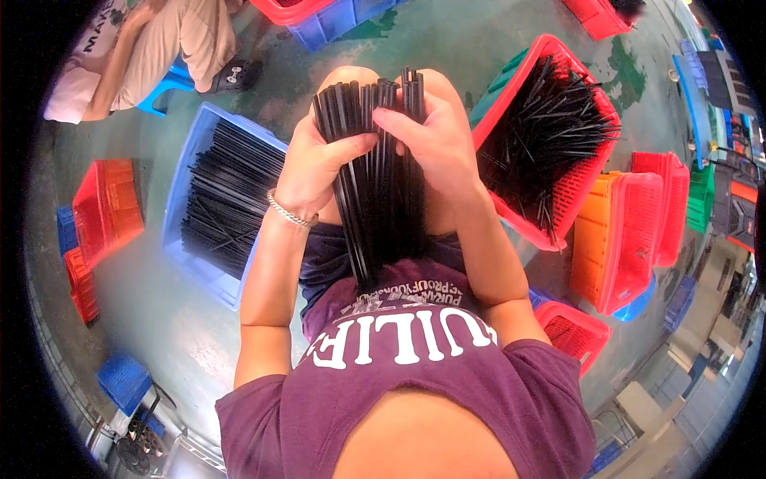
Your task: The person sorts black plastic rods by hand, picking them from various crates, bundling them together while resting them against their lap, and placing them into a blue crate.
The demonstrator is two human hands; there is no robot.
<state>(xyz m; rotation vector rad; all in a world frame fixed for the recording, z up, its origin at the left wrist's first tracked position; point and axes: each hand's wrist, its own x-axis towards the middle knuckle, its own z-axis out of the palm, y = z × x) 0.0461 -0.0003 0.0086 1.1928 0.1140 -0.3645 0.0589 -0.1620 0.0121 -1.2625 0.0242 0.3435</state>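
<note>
A bundle of long thin black rods (381, 199) lies along my lap, its far ends fanned out and its near ends against my shirt. My left hand (323, 156) is closed round the left part of the bundle, thumb across the top. On the right side, my right hand (431, 136) grips the rods near their far ends, its thumb pressed between two clusters. To my left a blue crate (177, 209) holds many similar rods laid mostly side by side. The red basket (578, 188) on my right is heaped with black rods pointing in many directions.
Stacked orange and red baskets (630, 239) stand at the right, with another red basket (578, 331) nearer me. More red crates (112, 207) are at the left. Far left, a person (179, 40) sits on a blue stool (163, 88). A fan (134, 453) stands at the lower left.
</note>
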